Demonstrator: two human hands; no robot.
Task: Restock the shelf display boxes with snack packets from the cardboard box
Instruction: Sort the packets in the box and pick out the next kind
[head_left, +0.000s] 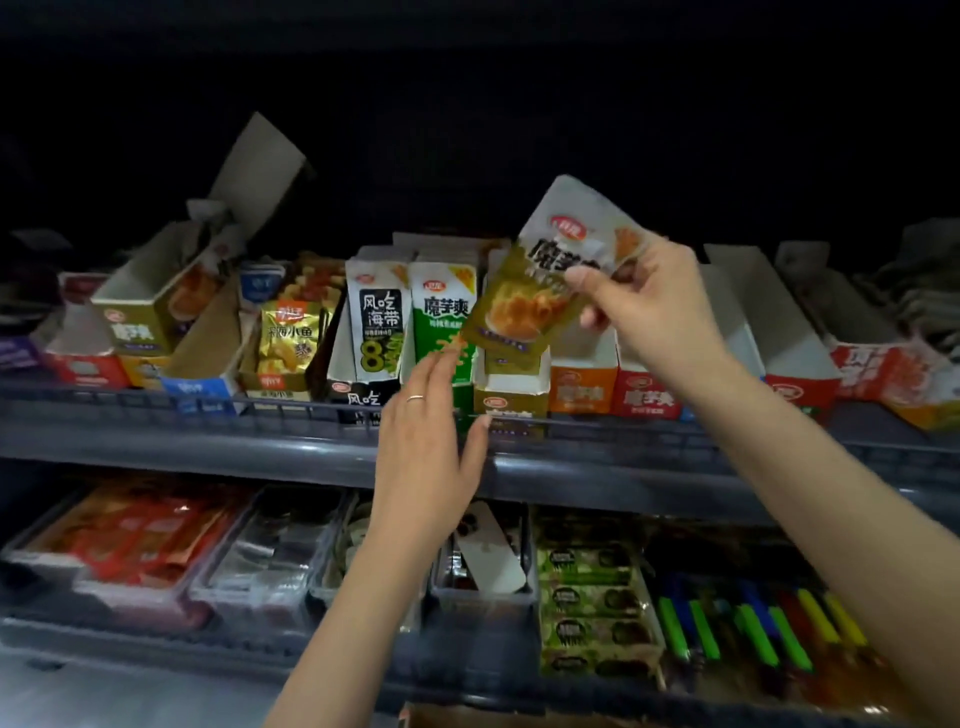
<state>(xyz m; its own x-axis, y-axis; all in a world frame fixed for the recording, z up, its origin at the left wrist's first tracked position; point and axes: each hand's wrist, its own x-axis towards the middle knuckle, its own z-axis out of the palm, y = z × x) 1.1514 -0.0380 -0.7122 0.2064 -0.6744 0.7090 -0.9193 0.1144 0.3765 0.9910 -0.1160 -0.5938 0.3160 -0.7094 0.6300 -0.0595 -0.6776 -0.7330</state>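
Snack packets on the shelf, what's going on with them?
A person is filling a shop shelf. Their right hand pinches a gold-and-white foil snack packet, maybe more than one, above the small gold cardboard display box on the upper grey shelf. Their left hand, fingers straight, reaches toward that box's front. The packet is not in the box yet.

The place is dim, and the space above the goods falls into near black, too dark to tell wall from ceiling. A dark grey metal rack stands ahead. Its upper shelf (182, 441) has a thick rounded front lip with a low wire rail (130, 400) along it. The lower shelf (156, 657) carries clear plastic bins (260, 592) side by side. Light catches the shelf fronts; their depths are dark.
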